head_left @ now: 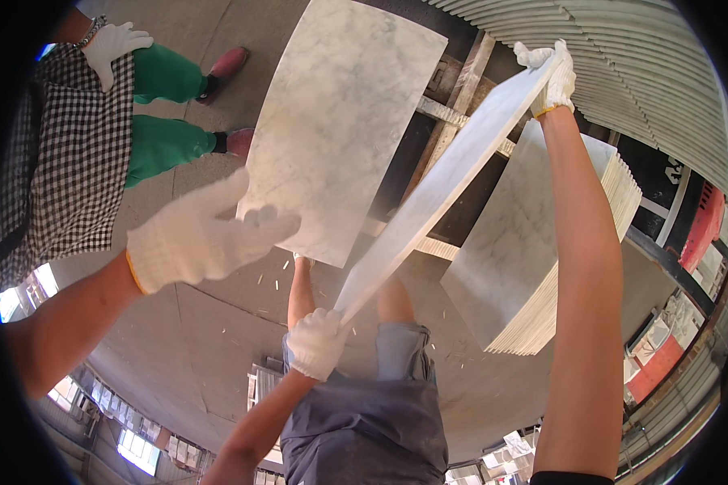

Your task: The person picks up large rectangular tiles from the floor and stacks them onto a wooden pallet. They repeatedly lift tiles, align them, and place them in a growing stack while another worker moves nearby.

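Observation:
A white, grey-veined marble slab (441, 190) is tilted nearly edge-on in front of me, running from lower left to upper right. My left hand (315, 343), in a white knitted glove, is closed on its near lower corner. My right hand (554, 81), gloved the same way, grips the far upper end with my arm stretched out. Left of it lies a second marble slab (344, 121), broad face up, which neither of my hands touches. Another person's gloved hand (214, 230) hovers beside that slab's near left corner, fingers apart.
A stack of marble slabs (510, 250) leans at the right. Long rows of slab edges (623, 73) fill the upper right. A timber frame (465, 89) stands behind. At left is a co-worker in a checked garment (85, 153) and green trousers (170, 145). Small chips dot the floor (194, 339).

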Demonstrator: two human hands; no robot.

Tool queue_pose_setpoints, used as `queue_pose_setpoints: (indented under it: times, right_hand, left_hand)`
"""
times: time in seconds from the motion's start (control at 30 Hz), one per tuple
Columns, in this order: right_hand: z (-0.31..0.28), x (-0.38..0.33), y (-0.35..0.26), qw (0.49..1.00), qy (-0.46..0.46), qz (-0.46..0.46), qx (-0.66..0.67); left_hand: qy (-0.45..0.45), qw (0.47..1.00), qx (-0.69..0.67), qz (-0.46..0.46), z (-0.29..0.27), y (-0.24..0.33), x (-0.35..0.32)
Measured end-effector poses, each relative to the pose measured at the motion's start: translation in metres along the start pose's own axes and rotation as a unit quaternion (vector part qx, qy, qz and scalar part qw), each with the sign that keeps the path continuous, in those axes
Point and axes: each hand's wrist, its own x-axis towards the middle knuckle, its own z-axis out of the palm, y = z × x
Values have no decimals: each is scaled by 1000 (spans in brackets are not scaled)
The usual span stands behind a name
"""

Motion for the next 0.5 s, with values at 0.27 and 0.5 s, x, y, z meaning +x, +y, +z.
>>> queue_pose_setpoints:
  times: [0.27,0.5]
  right_hand:
    - [31,21,37,994,-106,30,10]
    - [71,47,93,996,-90,14,-7]
  left_hand:
    - [-63,995,-6,-77,48,9,32]
    - [-41,991,-9,-131,74,18,39]
